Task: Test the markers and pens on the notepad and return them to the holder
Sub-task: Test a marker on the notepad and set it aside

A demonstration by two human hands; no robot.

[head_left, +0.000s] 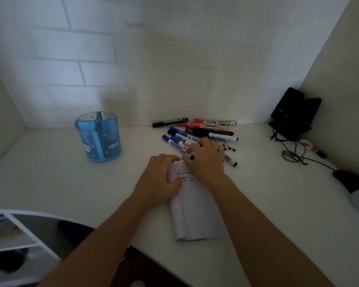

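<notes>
**Testing part done, nothing back in the holder yet**

Head view (the only one we have): white desk [50,183] in a corner, pale tiled wall [91,59] behind; black devices [292,112] w/ cables [292,156] at far right, well apart from the work.

Progress: the notepad [197,214] lies front-centre, and near its top we see two short rows of test marks [184,176] in black, red and blue; so we judge several markers already tried. The blue holder [97,137] stands upright at left, well apart from the pad; nothing shows above its rim, so it looks empty. The marker pile [197,131] lies loose just beyond the pad, approx. a dozen in blue, red and black; one black marker [170,122] sits at its left edge, another [231,160] just right of the hands; small dark bits [228,147] beside it, too small to tell what they are. So the whole return step is left, and prob. more testing too; we can't tell which markers are done.

Grip: the right hand [205,160] sits at the pad's top edge, fingers curled tight, pinching a blue-tipped marker [192,157] w/ the tip down by the paper; most of the barrel is hidden under the hand. The left hand [162,179] rests on the pad's left edge, fingers loosely bent, pressing it flat; it grips nothing.
</notes>
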